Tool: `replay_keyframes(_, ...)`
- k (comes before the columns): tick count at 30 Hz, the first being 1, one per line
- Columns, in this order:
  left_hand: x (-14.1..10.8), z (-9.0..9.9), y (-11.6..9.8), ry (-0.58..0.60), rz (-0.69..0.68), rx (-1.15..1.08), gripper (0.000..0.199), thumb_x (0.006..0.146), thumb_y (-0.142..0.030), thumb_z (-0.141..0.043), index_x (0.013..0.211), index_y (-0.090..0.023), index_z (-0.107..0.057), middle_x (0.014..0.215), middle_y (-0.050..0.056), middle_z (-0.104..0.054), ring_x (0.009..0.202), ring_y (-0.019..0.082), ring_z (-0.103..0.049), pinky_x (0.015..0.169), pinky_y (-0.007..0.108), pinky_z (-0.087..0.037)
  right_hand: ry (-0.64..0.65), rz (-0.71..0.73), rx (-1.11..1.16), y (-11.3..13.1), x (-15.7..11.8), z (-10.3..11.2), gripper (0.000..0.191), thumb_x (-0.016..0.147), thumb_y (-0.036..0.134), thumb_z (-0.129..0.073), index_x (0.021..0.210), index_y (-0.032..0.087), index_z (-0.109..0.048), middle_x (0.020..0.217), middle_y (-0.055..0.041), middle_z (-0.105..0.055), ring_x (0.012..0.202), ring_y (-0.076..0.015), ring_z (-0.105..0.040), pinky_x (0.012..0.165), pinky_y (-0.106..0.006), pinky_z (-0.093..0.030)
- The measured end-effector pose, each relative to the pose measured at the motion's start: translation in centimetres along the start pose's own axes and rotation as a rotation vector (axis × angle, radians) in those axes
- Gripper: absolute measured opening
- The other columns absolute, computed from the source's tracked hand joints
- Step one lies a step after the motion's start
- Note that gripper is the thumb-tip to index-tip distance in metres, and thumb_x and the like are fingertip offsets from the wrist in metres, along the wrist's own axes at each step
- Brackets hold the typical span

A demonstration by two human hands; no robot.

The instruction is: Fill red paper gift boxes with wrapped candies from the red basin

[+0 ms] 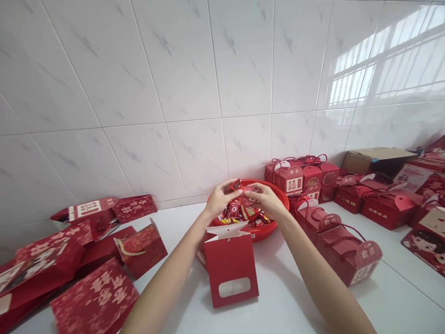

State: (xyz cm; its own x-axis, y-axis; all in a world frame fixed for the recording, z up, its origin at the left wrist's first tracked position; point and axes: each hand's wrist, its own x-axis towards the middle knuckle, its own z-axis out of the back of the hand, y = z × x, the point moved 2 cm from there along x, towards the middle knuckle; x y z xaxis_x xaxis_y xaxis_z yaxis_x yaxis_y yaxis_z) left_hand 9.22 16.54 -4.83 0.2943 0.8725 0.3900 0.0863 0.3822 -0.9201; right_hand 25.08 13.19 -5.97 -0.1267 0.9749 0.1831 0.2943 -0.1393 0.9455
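Over a red round basin [283,197] of wrapped candies [248,214], my left hand [222,197] pinches a dark red wrapped candy [236,184] between thumb and fingers. Beside it, my right hand [262,198] is closed on a red wrapped candy [251,197]. The two hands nearly meet above the basin's middle. In front of the basin, between my forearms, a red paper bag [231,260] stands on the white table with its top open and an oval window low on its front. The inside of the bag is mostly hidden.
Red gift boxes with cord handles [347,250] stand along the right, with more stacked by the wall [288,178]. A cardboard box [378,157] sits at the back right. Red bags and boxes [95,297] lie piled on the left. A tiled wall rises behind the table.
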Motion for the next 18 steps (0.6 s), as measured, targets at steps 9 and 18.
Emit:
replay_keyframes(9, -4.8, 1.2, -6.1, -0.094, -0.072, -0.003, 0.038, 0.063, -0.037, -0.089, 0.094, -0.018, -0.075, 0.089, 0.002, -0.075, 0.085, 0.019, -0.069, 0.077, 0.029, -0.058, 0.222, 0.227, -0.102, 3.0, -3.3, -3.3, 0.039, 0.073, 0.034, -0.082, 0.105, 0.02, -0.065, 0.098, -0.0031, -0.071, 0.083, -0.0166, -0.068, 0.072, -0.028, -0.058)
replay_keyframes(18, -7.4, 1.6, -6.1, -0.172, -0.131, 0.076, 0.036, 0.072, -0.038, -0.084, 0.102, -0.021, -0.074, 0.103, 0.004, -0.075, 0.096, 0.022, -0.07, 0.083, 0.031, -0.059, 0.291, 0.231, -0.192, 3.3, -4.6, -4.3, 0.034, 0.083, 0.036, -0.074, 0.111, 0.021, -0.062, 0.094, -0.0026, -0.069, 0.074, -0.0141, -0.067, 0.068, -0.027, -0.057)
